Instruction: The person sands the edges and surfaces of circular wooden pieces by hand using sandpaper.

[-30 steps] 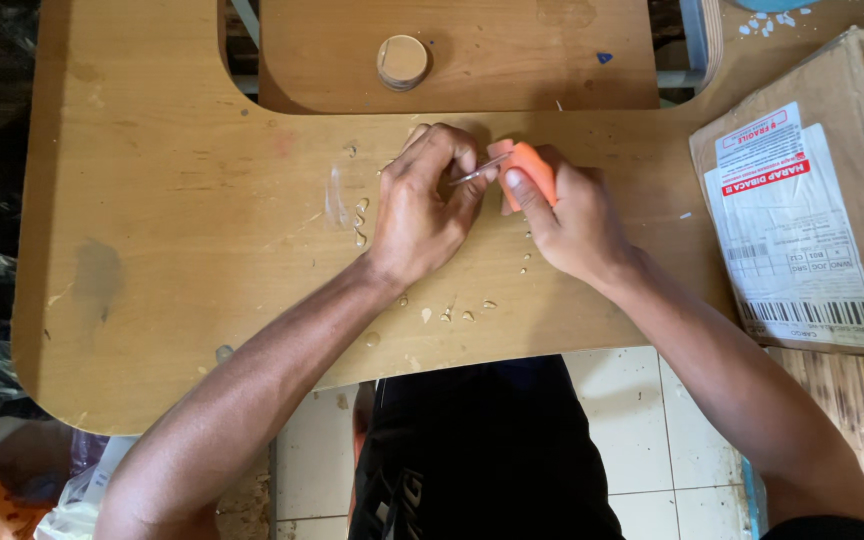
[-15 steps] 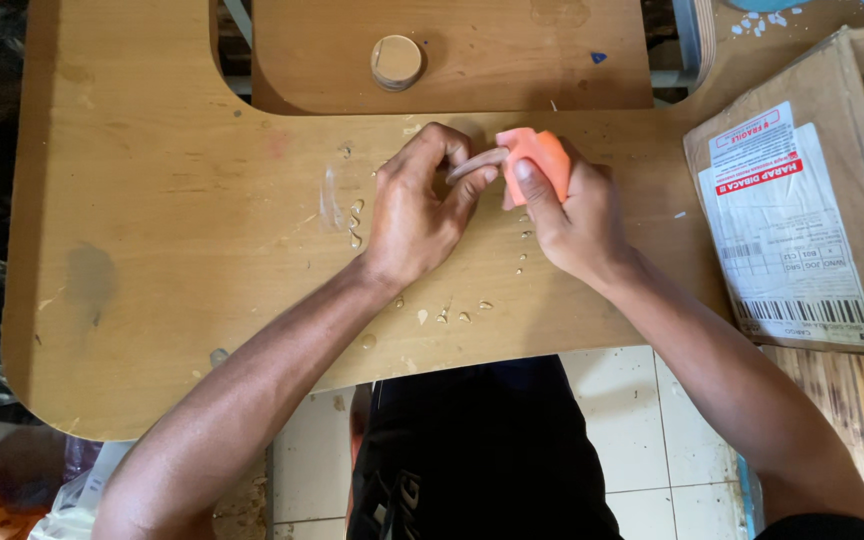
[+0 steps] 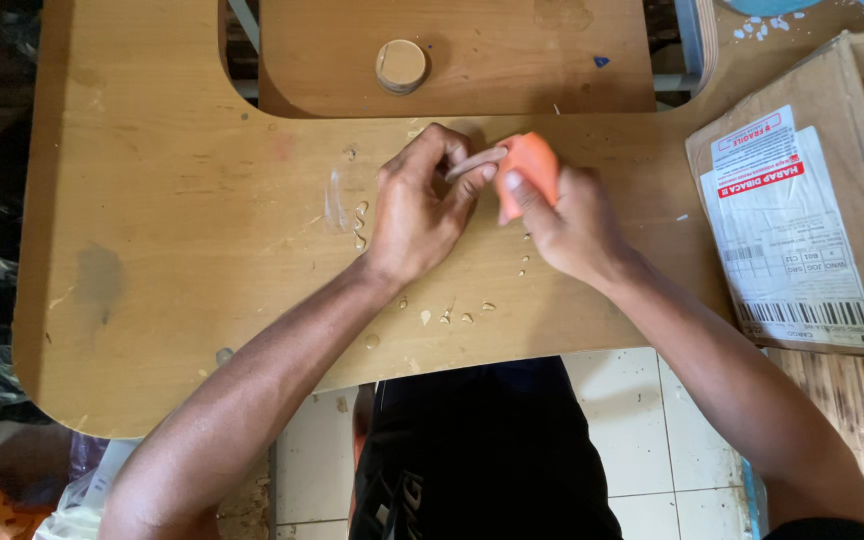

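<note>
My left hand [image 3: 420, 205] rests on the wooden tabletop [image 3: 202, 240] and pinches a thin wooden stick [image 3: 474, 162] between its fingertips. My right hand [image 3: 570, 222] grips an orange-handled tool [image 3: 530, 170], thumb pressed on the handle; its tip meets the end of the stick. The tool's blade is hidden by the fingers. Small pale wood shavings [image 3: 452, 316] lie scattered on the table near both hands.
A round wooden disc [image 3: 401, 66] sits on the inset panel [image 3: 512, 60] at the back. A cardboard box [image 3: 812, 210] with a printed label lies at the right edge. Tiled floor [image 3: 692, 450] and my dark shorts show below the table's front edge.
The orange tool has shifted slightly in my right hand and more of its handle shows. Both hands stay together at the same spot on the table.
</note>
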